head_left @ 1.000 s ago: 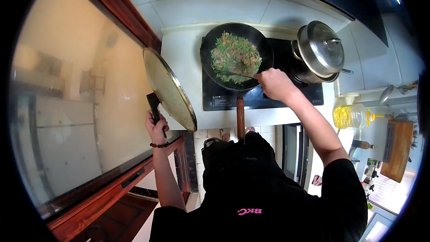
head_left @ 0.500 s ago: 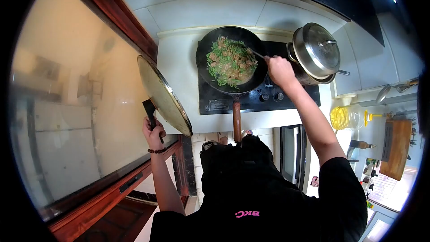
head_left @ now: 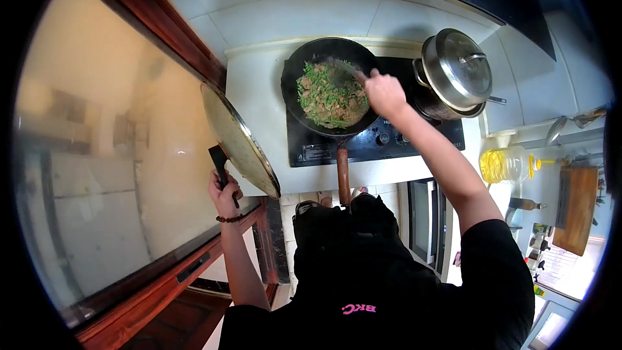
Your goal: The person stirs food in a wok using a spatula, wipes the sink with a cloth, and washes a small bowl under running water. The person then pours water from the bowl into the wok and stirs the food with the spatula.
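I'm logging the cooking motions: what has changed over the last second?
The right hand has moved the utensil from the near side of the wok toward its far side. Nothing was let go; the left hand still holds the lid.

Pink, upside-down "BKC." (head_left: 359, 309) stands on the black cloth shirt (head_left: 389, 275), on the near side of the round black wok (head_left: 291, 94). On the glossy black cooktop (head_left: 363, 152), partly hidden white lettering (head_left: 387, 122) beginning "H" sits just right of the wok; the pale rectangular label (head_left: 317, 153) is illegible.
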